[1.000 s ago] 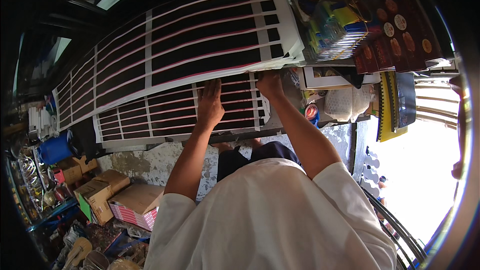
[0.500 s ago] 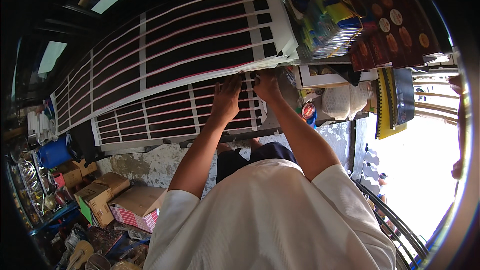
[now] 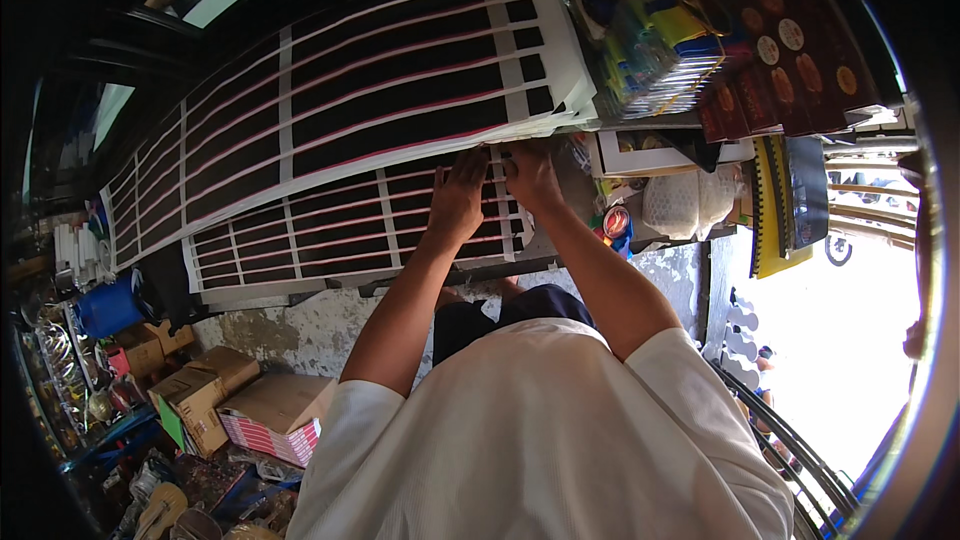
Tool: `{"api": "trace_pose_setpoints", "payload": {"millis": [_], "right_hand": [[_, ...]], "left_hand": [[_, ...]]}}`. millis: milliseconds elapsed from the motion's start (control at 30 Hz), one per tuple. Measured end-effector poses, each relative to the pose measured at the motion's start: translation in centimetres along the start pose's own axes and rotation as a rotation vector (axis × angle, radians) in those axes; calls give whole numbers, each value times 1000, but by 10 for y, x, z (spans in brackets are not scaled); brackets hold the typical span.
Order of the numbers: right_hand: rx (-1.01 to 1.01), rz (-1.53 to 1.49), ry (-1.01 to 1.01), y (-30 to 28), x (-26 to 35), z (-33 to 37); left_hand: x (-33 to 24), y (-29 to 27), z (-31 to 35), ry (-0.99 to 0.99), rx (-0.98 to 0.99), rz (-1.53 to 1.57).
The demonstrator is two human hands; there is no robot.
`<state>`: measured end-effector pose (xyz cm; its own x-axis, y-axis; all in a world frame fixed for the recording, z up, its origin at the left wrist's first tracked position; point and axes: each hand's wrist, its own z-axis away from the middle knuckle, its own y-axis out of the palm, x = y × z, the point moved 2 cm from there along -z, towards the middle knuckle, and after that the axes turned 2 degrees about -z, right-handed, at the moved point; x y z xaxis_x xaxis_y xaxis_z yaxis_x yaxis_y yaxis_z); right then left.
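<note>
A lower sheet (image 3: 340,215) printed with black panels between white and dark red stripes lies in front of me. Above it, a larger stack of like sheets (image 3: 390,70) overhangs its far side. My left hand (image 3: 460,195) lies on the lower sheet near its right end, fingers stretched out toward the stack's near edge. Close beside it, my right hand (image 3: 533,180) is at the sheet's right end, its fingers bent and closed in the shadow of the overhanging stack. Whatever the right fingertips hold is too dark to make out.
Clear packs of pens (image 3: 650,55) and dark red boxes (image 3: 790,60) stand at the far right. Bubble-wrapped items (image 3: 690,202) and a yellow notebook (image 3: 770,205) sit nearer. Cardboard boxes (image 3: 275,405) and a blue container (image 3: 110,308) are at the left.
My left hand has shifted very slightly to the right. The right hand has shifted slightly left, closer to it. The sheets look unmoved.
</note>
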<state>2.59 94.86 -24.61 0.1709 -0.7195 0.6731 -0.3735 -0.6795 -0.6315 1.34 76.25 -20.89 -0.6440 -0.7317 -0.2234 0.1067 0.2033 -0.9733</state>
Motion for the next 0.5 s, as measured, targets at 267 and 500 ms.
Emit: {"api": "trace_pose_setpoints", "payload": {"millis": [267,500], "right_hand": [[94,75,103,18,-4,-6],[137,206,59,7,9,-11]], "left_hand": [[2,-1,0,14,-13,38],[3,0,0,4,16,22]]}}
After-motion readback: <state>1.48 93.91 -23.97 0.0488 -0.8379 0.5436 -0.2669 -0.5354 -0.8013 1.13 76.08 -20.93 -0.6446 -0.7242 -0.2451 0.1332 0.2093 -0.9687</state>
